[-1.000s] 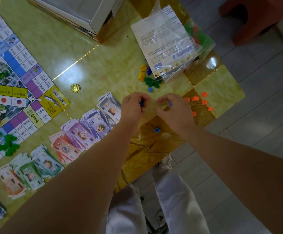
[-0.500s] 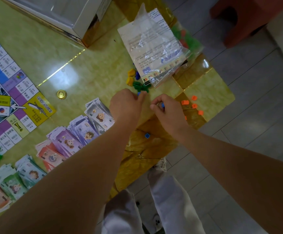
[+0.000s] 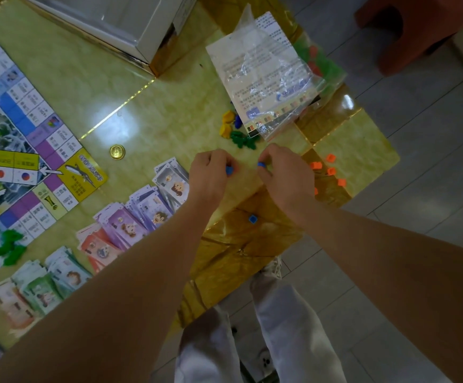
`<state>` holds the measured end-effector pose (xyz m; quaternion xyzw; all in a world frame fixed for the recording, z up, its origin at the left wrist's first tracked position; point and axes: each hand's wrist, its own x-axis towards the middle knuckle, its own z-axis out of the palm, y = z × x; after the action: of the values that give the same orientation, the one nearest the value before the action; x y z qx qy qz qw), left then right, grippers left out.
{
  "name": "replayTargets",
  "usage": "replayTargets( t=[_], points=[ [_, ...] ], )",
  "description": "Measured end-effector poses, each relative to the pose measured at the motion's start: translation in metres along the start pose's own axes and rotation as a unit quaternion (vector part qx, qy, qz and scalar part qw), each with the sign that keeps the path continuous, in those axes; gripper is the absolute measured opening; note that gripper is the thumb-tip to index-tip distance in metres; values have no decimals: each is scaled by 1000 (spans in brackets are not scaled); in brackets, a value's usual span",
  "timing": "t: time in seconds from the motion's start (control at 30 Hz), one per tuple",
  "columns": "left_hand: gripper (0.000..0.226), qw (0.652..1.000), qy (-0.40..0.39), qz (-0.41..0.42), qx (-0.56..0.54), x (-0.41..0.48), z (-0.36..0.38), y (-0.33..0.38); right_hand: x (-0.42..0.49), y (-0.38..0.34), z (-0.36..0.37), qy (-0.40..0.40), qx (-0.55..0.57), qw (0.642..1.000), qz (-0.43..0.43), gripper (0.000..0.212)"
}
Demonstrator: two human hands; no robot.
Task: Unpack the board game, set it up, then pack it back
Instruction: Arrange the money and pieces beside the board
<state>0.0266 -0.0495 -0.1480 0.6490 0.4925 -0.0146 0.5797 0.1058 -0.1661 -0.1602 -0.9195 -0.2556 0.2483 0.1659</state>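
GRIP: left hand (image 3: 211, 179) and right hand (image 3: 287, 179) are each pinching a blue piece (image 3: 229, 170) | RISK: loose blue cube (image 3: 252, 218) is lying near table (image 3: 169, 111) edge; a wrist could sweep it off

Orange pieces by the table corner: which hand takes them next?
Right hand, probably: the orange pieces lie just beside it, while the left hand would have to cross over. Each hand pinches a blue piece.
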Motion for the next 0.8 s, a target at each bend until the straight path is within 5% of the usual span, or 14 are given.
replayTargets(
  t=[0.13, 0.3, 0.37, 0.43, 0.53, 0.63, 0.8],
  points=[
    [43, 972, -90, -91, -198, -5, -13, -3, -6, -11, -1, -26, 211, 977, 24, 19],
    [46, 944, -104, -160, -270, -20, -15, -8, -23, -20, -14, -154, 512, 827, 173, 33],
    [43, 929, -114, -189, -296, -29, -16, -11, -30, -18, -13, -175, 530, 809, 184, 35],
    [44, 928, -116, -203, -290, -38, -18, -16, -39, -14, -10, -171, 456, 856, 173, 40],
    [45, 935, -98, -211, -268, -48, -19, -26, -56, -7, -4, -162, 125, 976, 78, 58],
    [45, 937, -79, -216, -261, -58, -25, -37, -72, -10, 2, -163, -145, 976, 5, 66],
    [46, 942, -74, -219, -242, -66, -36, -51, -73, -21, 17, -149, -232, 961, 2, 57]
  ],
)
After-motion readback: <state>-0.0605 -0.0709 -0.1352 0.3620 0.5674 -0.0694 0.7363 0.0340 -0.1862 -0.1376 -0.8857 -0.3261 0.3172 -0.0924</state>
